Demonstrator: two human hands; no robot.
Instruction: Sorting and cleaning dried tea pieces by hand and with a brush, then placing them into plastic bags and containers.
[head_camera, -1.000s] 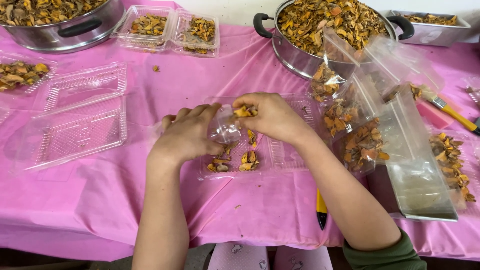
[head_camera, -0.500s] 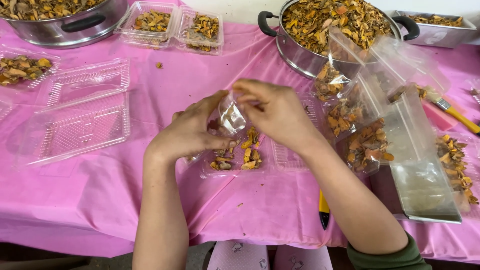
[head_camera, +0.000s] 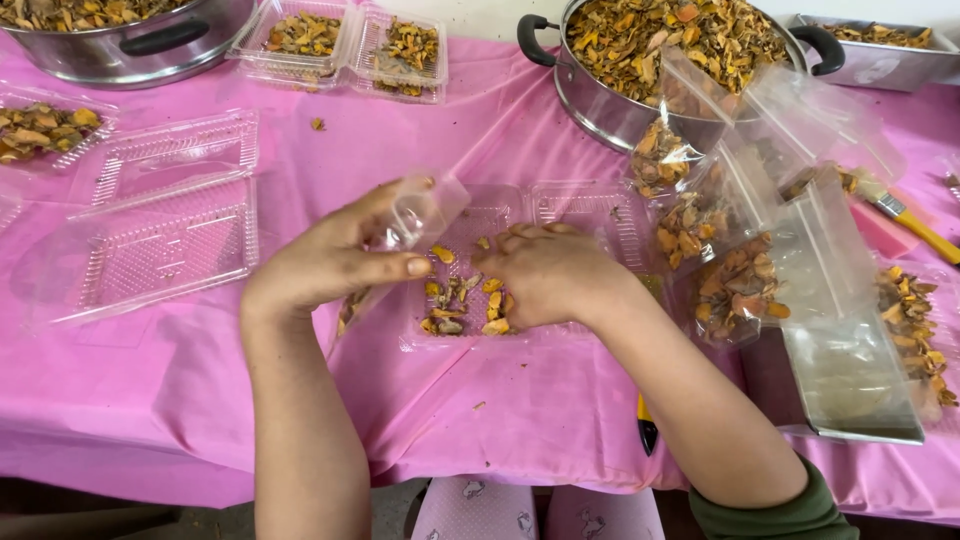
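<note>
Over the clear tray (head_camera: 590, 215), left hand (head_camera: 335, 258) pinching a small bag (head_camera: 420, 212), right hand (head_camera: 545, 275) curled on orange pieces (head_camera: 465, 300)

Left hand (head_camera: 330, 262) holds bag (head_camera: 415, 215) (clear); right hand (head_camera: 545, 275) gathers slices (head_camera: 460, 300).

pink tablecloth (head_camera: 520, 400); orange-yellow dried pieces (head_camera: 470, 300); clear plastic tray (head_camera: 560, 215); silver pot (head_camera: 600, 105)

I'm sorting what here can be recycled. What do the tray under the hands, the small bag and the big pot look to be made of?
Tray: thin clear plastic, glossy, ribbed; the pink cloth shows through. Bag in the left hand: soft clear film, creased and see-through. Pot: shiny silvery metal, probably steel, with dark handles, perhaps plastic.
</note>
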